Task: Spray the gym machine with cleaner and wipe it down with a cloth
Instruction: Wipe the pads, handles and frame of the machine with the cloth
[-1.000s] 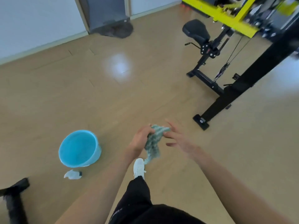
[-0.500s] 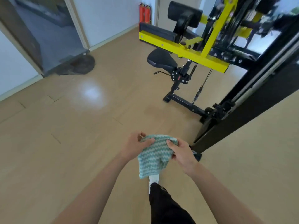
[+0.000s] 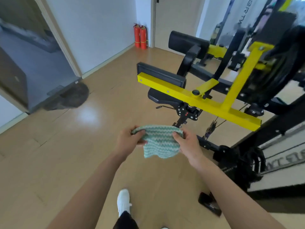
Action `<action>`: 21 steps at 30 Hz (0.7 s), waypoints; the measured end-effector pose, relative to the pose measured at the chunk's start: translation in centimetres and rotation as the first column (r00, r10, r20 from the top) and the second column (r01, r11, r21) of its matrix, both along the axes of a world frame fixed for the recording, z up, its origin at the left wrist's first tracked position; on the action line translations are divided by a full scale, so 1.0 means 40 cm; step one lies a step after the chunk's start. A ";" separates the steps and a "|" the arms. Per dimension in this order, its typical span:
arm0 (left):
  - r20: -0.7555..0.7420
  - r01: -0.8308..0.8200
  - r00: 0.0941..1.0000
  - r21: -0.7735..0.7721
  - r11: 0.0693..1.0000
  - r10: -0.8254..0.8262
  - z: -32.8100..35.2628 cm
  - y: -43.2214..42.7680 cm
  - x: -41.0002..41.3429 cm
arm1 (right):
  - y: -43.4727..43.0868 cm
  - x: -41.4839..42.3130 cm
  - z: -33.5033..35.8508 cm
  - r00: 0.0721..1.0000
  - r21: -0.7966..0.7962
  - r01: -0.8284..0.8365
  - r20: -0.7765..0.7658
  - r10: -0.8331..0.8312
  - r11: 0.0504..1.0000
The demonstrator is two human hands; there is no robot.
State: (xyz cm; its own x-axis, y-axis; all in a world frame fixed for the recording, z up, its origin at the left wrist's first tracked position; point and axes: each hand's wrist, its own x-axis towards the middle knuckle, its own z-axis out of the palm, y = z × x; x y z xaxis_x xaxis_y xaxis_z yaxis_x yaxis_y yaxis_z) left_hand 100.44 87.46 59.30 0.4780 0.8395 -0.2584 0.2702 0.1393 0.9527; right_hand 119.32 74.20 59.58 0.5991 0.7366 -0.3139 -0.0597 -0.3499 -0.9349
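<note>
Our left hand (image 3: 130,140) and right hand (image 3: 188,142) each pinch an upper corner of the green-and-white striped cloth (image 3: 159,141), fingers curled around its edge. We hold it spread before the yellow-and-black gym machine (image 3: 214,100), not touching it.

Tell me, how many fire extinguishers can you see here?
2. The left extinguisher and right extinguisher stand side by side in the far corner. Others may hide behind the machine.

Centre, near: green-white zigzag cloth (image 3: 158,143) hangs spread. Yellow-and-black steel gym machine (image 3: 219,108) stands far right, apart from cloth.
</note>
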 end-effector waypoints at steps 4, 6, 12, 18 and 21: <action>0.158 0.047 0.985 0.108 0.993 -0.064 0.053 0.340 0.135 | 0.298 0.101 0.057 0.990 0.086 0.072 0.115 -0.082 0.994; 0.163 0.077 0.980 0.196 0.978 -0.110 0.086 0.503 0.201 | 0.442 0.157 0.080 0.980 0.135 0.131 0.132 -0.148 0.982; 0.134 0.189 0.961 0.325 0.927 -0.243 0.190 0.869 0.382 | 0.785 0.320 0.160 0.904 0.235 0.232 0.307 -0.299 0.944; 0.074 0.308 0.931 0.364 0.879 -0.357 0.123 1.075 0.522 | 0.981 0.438 0.099 0.815 0.204 0.244 0.486 -0.315 0.948; -0.288 0.552 0.832 0.366 0.749 -0.473 0.009 1.151 0.561 | 1.009 0.470 -0.017 0.821 -0.072 0.147 0.565 -0.081 0.987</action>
State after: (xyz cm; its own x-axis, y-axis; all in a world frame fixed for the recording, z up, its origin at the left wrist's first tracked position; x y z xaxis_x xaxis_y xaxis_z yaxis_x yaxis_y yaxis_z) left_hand 122.88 133.49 59.65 0.8506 0.5224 -0.0593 0.3427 -0.4652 0.8162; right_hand 138.11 114.54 58.90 0.7732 0.6336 0.0275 0.4154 -0.4733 -0.7768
